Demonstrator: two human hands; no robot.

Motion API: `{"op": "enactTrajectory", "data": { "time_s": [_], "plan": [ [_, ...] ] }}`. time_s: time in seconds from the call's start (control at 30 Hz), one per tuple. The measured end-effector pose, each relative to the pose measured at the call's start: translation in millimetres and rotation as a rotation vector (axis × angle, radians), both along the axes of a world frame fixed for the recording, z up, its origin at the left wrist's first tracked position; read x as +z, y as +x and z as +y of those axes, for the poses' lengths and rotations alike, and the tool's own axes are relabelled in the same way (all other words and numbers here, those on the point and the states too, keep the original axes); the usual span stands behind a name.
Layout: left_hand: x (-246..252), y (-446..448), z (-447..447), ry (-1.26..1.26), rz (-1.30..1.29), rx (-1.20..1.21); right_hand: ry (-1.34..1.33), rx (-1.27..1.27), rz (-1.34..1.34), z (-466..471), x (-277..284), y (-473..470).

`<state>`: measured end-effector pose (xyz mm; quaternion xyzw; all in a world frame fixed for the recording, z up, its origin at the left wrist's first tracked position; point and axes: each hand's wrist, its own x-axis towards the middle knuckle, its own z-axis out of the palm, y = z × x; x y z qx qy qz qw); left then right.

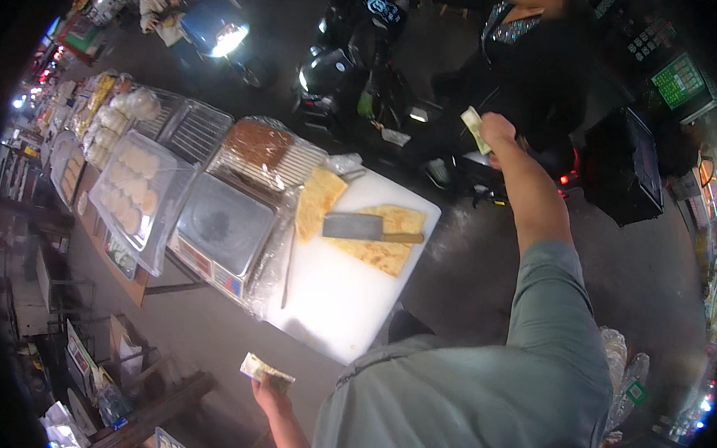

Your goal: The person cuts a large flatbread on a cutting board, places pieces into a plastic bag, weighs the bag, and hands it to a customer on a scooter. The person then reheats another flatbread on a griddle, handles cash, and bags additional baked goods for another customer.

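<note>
My right hand (pixel 497 133) is stretched out at upper right, gripping a folded banknote (pixel 475 128) beside a person in dark clothing on a motor scooter. Low in the picture, my left hand (pixel 270 394) pinches a small stack of banknotes (pixel 266 370). Between my arms lies a white cutting board (pixel 331 289). On it are two pieces of golden flatbread (pixel 318 203), (pixel 387 265). A cleaver (pixel 353 227) with a wooden handle rests flat across the right piece. A thin dark rod (pixel 288 269) lies along the board's left side.
Left of the board stands a digital scale (pixel 222 223) under clear plastic. Beyond it are a plastic-covered rack with a brown cake (pixel 256 142) and a covered tray of round buns (pixel 130 188). Motor scooters (pixel 335 83) stand past the stall; another rider's headlight (pixel 228 39) shines.
</note>
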<state>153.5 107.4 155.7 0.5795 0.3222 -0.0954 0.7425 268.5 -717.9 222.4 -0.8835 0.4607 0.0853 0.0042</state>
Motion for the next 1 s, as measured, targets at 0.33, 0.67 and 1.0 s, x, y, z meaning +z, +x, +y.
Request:
{"op": "enactTrajectory", "data": {
  "time_s": [0.33, 0.67, 1.0],
  "plan": [
    [1, -10, -104, -0.032, 0.046, -0.041, 0.825, -0.209, -0.553, -120, -63, 21],
    [8, -3, -137, 0.009, 0.047, 0.005, 0.9, 0.885, -0.114, 301, -26, -28],
    [16, -5, -138, 0.116, 0.081, -0.065, 0.969, -0.382, -0.903, -52, -135, 138]
  ]
}}
